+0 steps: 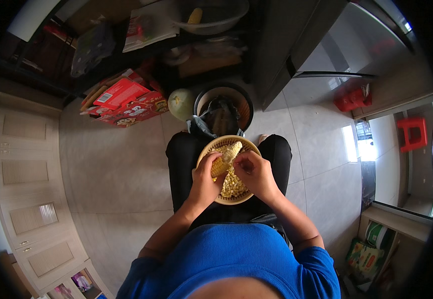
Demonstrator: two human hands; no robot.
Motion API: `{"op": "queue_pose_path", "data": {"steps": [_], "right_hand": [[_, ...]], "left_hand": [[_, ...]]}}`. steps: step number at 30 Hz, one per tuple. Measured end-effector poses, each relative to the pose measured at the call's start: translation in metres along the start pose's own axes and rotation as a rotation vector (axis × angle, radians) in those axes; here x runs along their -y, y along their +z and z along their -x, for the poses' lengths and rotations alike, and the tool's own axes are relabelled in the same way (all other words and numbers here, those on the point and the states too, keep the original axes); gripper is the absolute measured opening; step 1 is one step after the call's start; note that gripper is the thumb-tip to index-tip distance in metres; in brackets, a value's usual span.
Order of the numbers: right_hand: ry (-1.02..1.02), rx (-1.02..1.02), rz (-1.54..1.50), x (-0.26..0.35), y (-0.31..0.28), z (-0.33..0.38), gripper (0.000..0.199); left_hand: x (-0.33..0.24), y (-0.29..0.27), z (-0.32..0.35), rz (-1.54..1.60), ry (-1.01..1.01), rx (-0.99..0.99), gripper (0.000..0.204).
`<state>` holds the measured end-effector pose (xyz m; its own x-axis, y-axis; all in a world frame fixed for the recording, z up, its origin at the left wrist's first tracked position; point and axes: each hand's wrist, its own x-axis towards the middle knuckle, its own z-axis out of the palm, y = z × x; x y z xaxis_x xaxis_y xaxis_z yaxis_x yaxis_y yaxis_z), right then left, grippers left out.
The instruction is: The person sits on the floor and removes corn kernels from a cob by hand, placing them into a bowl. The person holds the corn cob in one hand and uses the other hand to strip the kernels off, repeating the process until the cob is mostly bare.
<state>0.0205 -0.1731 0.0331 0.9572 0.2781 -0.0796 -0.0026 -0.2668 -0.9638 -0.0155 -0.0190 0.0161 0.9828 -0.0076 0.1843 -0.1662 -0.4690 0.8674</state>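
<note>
A partly stripped corn cob (232,150) slants over a round tan basket (235,201) on my lap. My left hand (205,178) is wrapped round its lower end, where yellow kernels still sit in rows; the upper end is pale and bare. At the cob's right side my right hand (257,173) is closed, thumb and forefinger pinched together against or very near it. Whatever lies between those fingertips is too small to make out. Loose corn kernels (233,186) cover the inside of the basket below both hands.
Beyond my knees stands a bin (248,97) with a dark bag, beside a pale green melon (180,104) and red cartons (132,102). A clear bowl (216,25) holding another cob (195,16) sits on the shelf. At right is a red stool (412,133).
</note>
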Motion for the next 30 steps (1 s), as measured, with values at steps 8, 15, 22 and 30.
{"op": "queue_pose_path", "data": {"steps": [8,15,22,30], "right_hand": [[0.036,0.059,0.022,-0.015,0.006,-0.006,0.016],[0.233,0.056,-0.365,-0.033,0.014,-0.014,0.014],[-0.188,0.181,0.357,-0.031,-0.007,0.003,0.014],[-0.150,0.009,0.160,0.012,-0.003,-0.003,0.017]], "left_hand": [[0.001,0.001,0.003,-0.184,0.130,0.065,0.051],[0.013,0.007,0.003,-0.182,0.077,0.066,0.050],[0.033,0.001,0.000,0.702,-0.533,0.021,0.050],[0.017,-0.002,-0.004,0.718,-0.401,0.013,0.050]]}}
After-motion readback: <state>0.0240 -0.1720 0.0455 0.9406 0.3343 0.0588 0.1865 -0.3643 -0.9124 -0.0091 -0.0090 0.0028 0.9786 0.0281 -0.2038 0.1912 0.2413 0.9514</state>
